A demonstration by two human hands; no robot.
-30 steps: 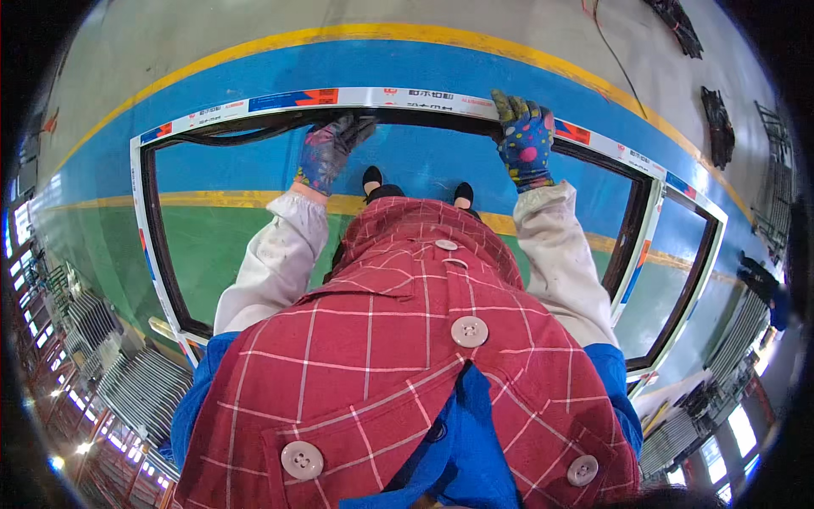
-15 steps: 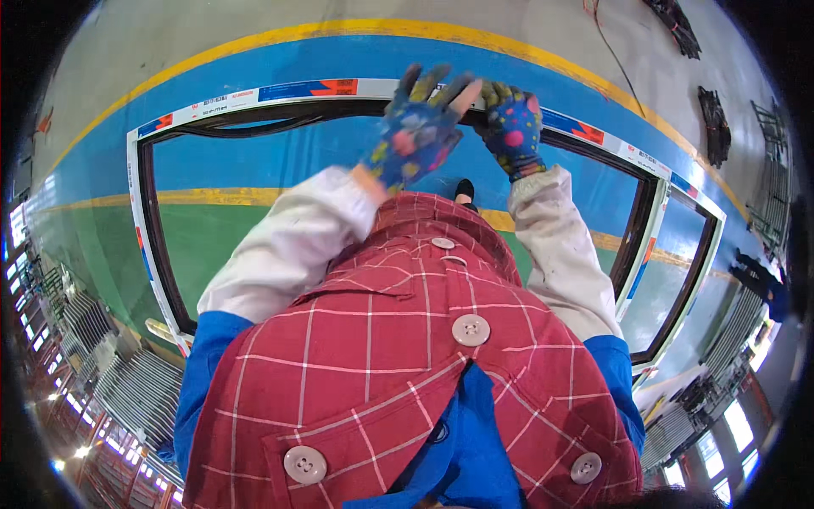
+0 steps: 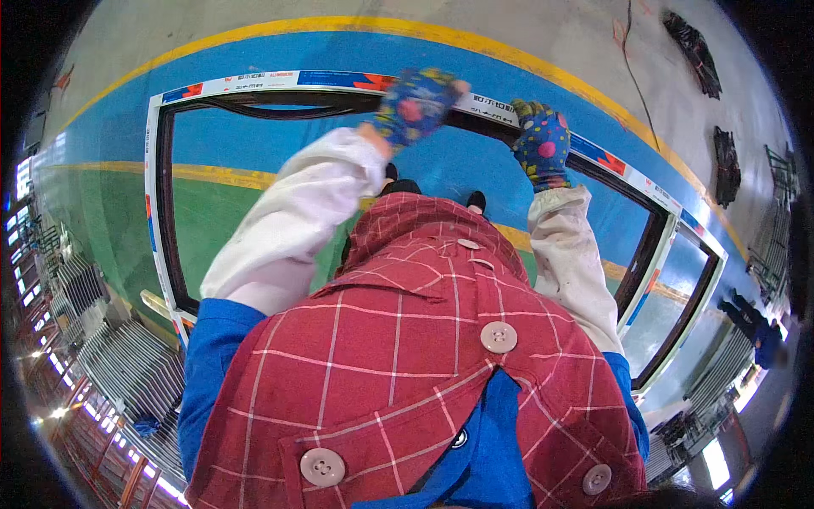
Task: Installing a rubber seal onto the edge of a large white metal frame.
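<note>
A large window frame (image 3: 280, 81) in white film with blue and red printing spans in front of me. Black rubber seal strip (image 3: 161, 229) lines its inner side, and a length of it sags below the far rail at left. My left hand (image 3: 415, 106), in a dotted blue fingerless glove, is closed at the far rail, fingertips pointing right; what it holds is hidden. To its right, my right hand (image 3: 543, 144), gloved alike, has its fingers curled over the same rail and seal strip.
A narrower frame section (image 3: 678, 297) adjoins on the right. Black bundles (image 3: 725, 165) and a thin cable (image 3: 632, 72) lie on the grey floor beyond the yellow line. Stacked profiles (image 3: 127, 373) stand at left. Another person (image 3: 750, 327) is far off at right.
My left hand's spread fingers have closed at the rail. My right hand has moved slightly right along the rail, and the gap between the hands has widened. The view has shifted a little.
</note>
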